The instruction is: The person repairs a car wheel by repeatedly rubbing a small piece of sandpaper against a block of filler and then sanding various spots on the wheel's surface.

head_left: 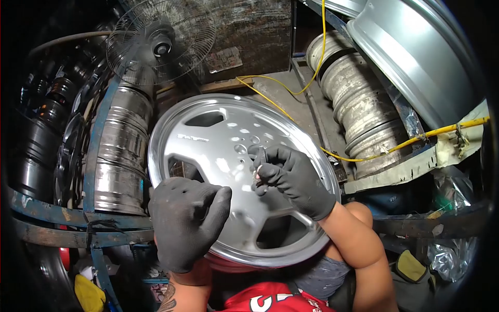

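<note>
A large silver wheel rim (241,182) with a polished edge lies tilted across the person's lap. My left hand (188,221), in a dark grey glove, is above the rim's lower left part, its fingers curled and the thumb out to the right. Whether anything is inside those fingers is hidden. My right hand (293,179), gloved the same way, is over the rim near its centre holes. Its thumb and fingers are pinched together round something small, too small to name. A bit of pink shows between the fingertips.
Stacked rims stand at the left (122,151) and right (364,104). A fan (161,49) is at the back left. A yellow cable (364,158) runs behind the rim to the right. A large silver rim (416,57) rests at the upper right. Blue metal frames (99,151) flank both sides.
</note>
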{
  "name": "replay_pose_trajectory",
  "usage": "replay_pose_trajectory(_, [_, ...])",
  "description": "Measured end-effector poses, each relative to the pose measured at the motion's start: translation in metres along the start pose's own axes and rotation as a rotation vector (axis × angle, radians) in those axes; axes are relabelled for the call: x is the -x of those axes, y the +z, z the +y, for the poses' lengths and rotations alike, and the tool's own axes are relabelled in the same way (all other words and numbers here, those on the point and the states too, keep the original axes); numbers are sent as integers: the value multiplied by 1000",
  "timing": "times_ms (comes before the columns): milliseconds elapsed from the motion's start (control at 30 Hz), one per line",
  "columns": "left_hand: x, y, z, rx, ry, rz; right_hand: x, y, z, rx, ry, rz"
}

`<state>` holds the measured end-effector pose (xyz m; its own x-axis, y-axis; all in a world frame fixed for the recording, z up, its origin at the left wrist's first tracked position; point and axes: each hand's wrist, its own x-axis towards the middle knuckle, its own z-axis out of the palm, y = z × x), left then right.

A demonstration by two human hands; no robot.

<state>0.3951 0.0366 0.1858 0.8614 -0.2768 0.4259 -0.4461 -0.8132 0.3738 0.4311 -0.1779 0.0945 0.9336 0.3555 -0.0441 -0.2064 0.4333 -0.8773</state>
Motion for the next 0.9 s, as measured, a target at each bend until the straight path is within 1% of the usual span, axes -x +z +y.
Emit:
replay_pose_trajectory(33, [0, 1, -2, 26, -4, 28, -1, -1, 0, -15, 22, 32])
replay_pose_trajectory(67, [0, 2, -4, 51, -9, 57, -2, -2, -1, 35, 36, 50])
replay_pose_trajectory(100, [0, 2, -4, 141, -51, 92, -3, -3, -3, 86, 53, 69])
replay_pose_trajectory(133, [1, 1, -8, 183, -33, 128, -4, -6, -3, 139, 69, 86])
replay_pose_trajectory(167, [0, 1, -16, 226, -17, 165, -5, -9, 0, 261, -34, 127])
replay_pose_trajectory(200, [-1, 2, -22, 269, -1, 202, -7, -13, 1, 370, -81, 156])
replay_pose_trajectory(233, [-5, 2, -25, 278, -35, 276, -9, -17, -1, 479, -129, 183])
replay_pose_trajectory(267, [-10, -4, -37, 294, -58, 209, -10, -22, -3, 588, -177, 211])
replay_pose_trajectory(300, [-13, 1, -52, 347, -33, 247, -9, -28, -6, 629, -127, 241])
replay_pose_trajectory(400, [-21, 11, -90, 510, 31, 349, -14, -32, -13, 1057, -201, 220])
replay_pose_trajectory(433, [-23, 17, -99, 411, 121, 400, -16, -35, -11, 1123, -237, 209])
replay_pose_trajectory(567, [-25, 23, -105, 409, 136, 459, -25, -38, -8, 1333, -236, 100])
replay_pose_trajectory(633, [-26, 26, -101, 389, 105, 495, -28, -35, -7, 1466, -264, 58])
replay_pose_trajectory(733, [-27, 29, -94, 415, 41, 525, -31, -28, -8, 1556, -256, -31])
replay_pose_trajectory(800, [-23, 28, -100, 441, 59, 489, -31, -18, -9, 1621, -254, -50])
replay_pose_trajectory(833, [-20, 25, -108, 448, 102, 447, -31, -15, -7, 1655, -254, -57])
replay_pose_trajectory(900, [-18, 23, -114, 421, 156, 396, -34, -13, -2, 1670, -325, -62])
